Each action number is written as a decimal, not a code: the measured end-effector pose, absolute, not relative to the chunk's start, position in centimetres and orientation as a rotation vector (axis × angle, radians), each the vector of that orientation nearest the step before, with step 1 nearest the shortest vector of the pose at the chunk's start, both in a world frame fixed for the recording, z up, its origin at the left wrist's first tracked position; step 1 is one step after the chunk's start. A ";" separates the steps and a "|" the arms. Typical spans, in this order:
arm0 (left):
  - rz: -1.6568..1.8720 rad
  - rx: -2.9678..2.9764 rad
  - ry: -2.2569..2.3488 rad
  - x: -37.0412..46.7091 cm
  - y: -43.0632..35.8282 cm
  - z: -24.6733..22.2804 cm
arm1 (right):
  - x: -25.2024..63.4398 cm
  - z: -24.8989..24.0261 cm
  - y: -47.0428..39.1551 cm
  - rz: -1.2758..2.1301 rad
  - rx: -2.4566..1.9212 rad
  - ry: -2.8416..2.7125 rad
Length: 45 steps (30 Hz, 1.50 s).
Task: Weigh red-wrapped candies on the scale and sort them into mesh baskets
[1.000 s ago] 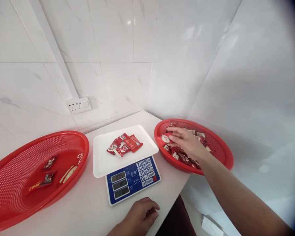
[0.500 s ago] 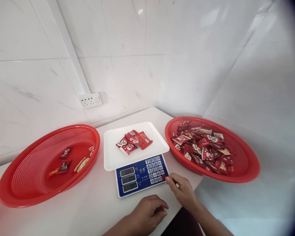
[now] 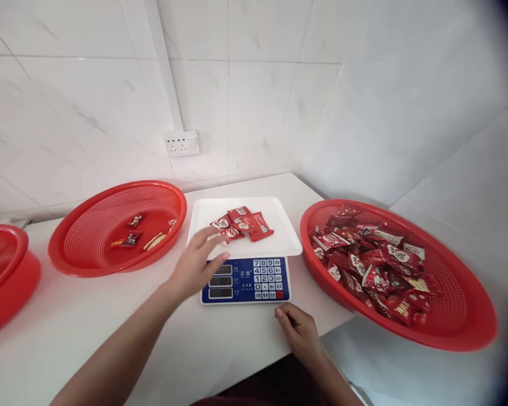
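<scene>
My left hand reaches over the front left of the white weighing tray, fingers spread and holding nothing. Just past its fingertips, several red snack packets lie in a small heap on the tray. The hand and wrist cover part of the digital scale's blue panel, including some of its displays. My right hand is loosely curled at the table's front edge, below the red key of the keypad; nothing shows in its fingers.
On the right, a red basket is loaded with many red packets. Another red basket on the left holds several packets, and part of a third basket shows at the far left. A socket is on the wall behind.
My left hand has moved up and left from the table's front to the tray, its fingers opening out. My right hand stays near the scale's front corner. The view has turned left.
</scene>
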<state>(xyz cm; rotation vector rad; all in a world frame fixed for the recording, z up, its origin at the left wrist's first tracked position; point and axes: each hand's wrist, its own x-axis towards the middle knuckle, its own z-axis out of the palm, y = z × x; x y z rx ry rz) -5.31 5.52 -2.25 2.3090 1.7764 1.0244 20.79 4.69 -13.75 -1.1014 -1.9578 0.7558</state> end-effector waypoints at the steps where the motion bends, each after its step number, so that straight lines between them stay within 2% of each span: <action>1: 0.932 2.356 1.851 -6.1 6.3 -2.1 | 20.8 -13.7 4.7 0.755 -1.097 -1.966; 5: 0.592 2.428 1.971 -7.4 8.2 -2.4 | 20.8 -13.7 4.6 0.749 -1.091 -1.988; 10: 0.422 2.438 2.001 -5.9 8.1 -3.1 | 20.8 -13.8 4.6 0.749 -1.086 -2.016; 19: 0.535 2.424 1.790 -4.2 7.1 -1.7 | 20.7 -13.6 4.6 0.755 -1.087 -2.026; 25: 0.722 2.427 1.616 -4.7 9.8 -0.9 | 20.6 -13.6 4.6 0.761 -1.099 -2.025; 35: 0.206 2.566 1.414 -3.0 15.7 -1.2 | 20.5 -13.6 4.6 0.755 -1.100 -2.019; 45: 0.311 2.527 1.550 -2.5 17.1 -1.8 | 20.5 -13.6 4.5 0.742 -1.090 -2.026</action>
